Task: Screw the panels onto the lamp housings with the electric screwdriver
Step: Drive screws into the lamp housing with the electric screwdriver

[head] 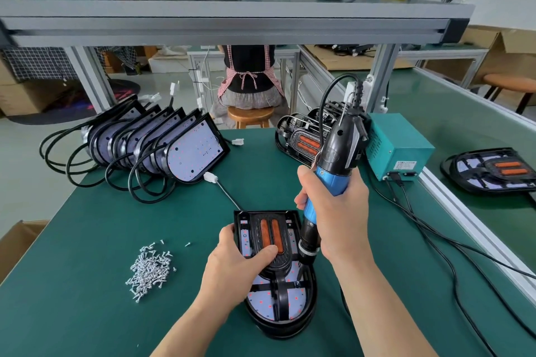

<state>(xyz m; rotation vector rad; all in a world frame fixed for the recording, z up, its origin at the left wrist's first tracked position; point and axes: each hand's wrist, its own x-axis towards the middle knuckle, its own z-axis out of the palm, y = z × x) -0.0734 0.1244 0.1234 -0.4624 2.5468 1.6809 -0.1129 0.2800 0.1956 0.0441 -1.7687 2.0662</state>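
A black lamp housing lies on the green table in front of me, with a black panel carrying two orange strips set on top of it. My left hand grips the panel's left side, thumb pressing on its middle. My right hand grips the blue and black electric screwdriver, held upright. Its tip touches the housing's right side, near a screw point. A pile of small silver screws lies to the left.
A row of lamp housings with cables leans at the back left. Finished lamps stack at the back centre beside a teal power box. Another lamp lies on the right belt. Cables trail across the right side. A person sits beyond.
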